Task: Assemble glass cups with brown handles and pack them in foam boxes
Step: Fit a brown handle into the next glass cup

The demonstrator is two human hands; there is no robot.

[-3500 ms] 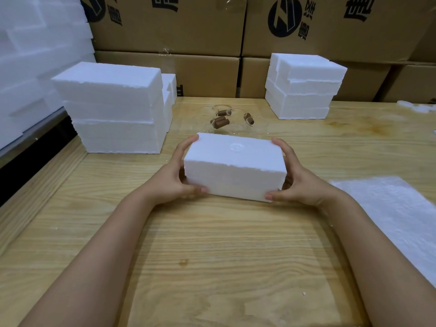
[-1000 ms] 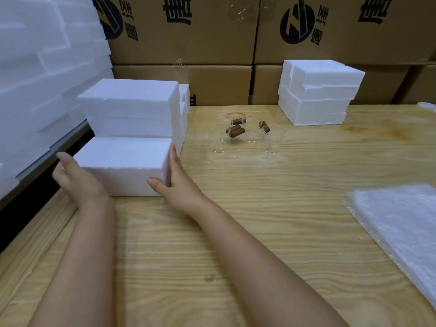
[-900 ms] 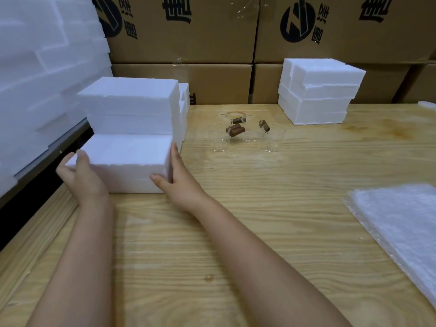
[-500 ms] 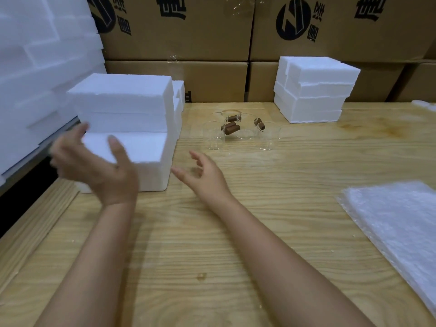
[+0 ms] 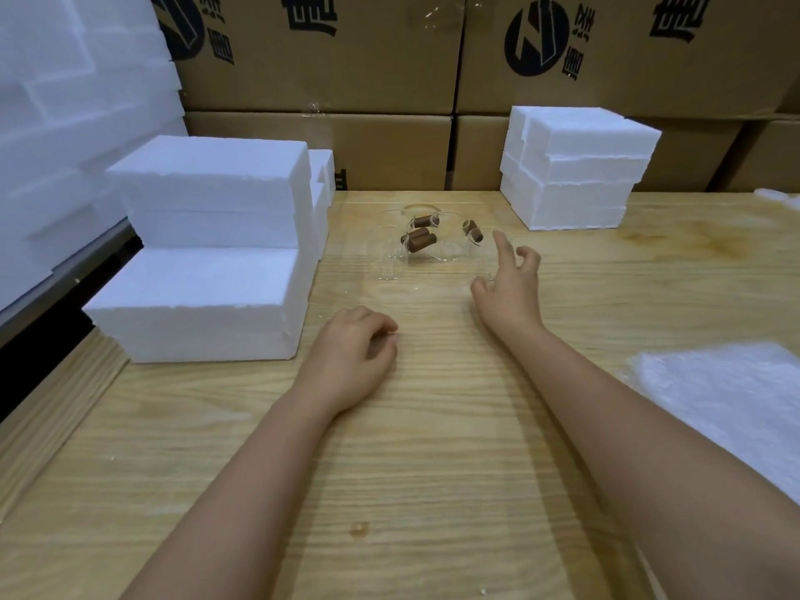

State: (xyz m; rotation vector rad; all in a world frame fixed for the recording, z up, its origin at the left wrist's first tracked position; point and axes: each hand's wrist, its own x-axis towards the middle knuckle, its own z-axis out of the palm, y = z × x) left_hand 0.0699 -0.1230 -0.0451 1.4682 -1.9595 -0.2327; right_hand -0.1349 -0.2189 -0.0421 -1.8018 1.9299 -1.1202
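While my left hand [image 5: 355,352] rests on the table [image 5: 433,448] with fingers loosely curled, holding nothing, my right hand [image 5: 508,288] hovers at the near edge of the glass cups [image 5: 422,244], index finger extended, remaining fingers half bent, thumb spread. I cannot tell whether it touches the clear glass. The cups lie clustered mid-table, brown handles visible. 1 foam box [image 5: 195,305] sits left, against a taller foam stack [image 5: 208,188].

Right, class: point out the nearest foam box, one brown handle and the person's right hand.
nearest foam box [image 5: 195,279], head view, on its top face.
brown handle [image 5: 422,241], head view, middle of its brown barrel.
right hand [image 5: 511,296], head view, back of the hand.
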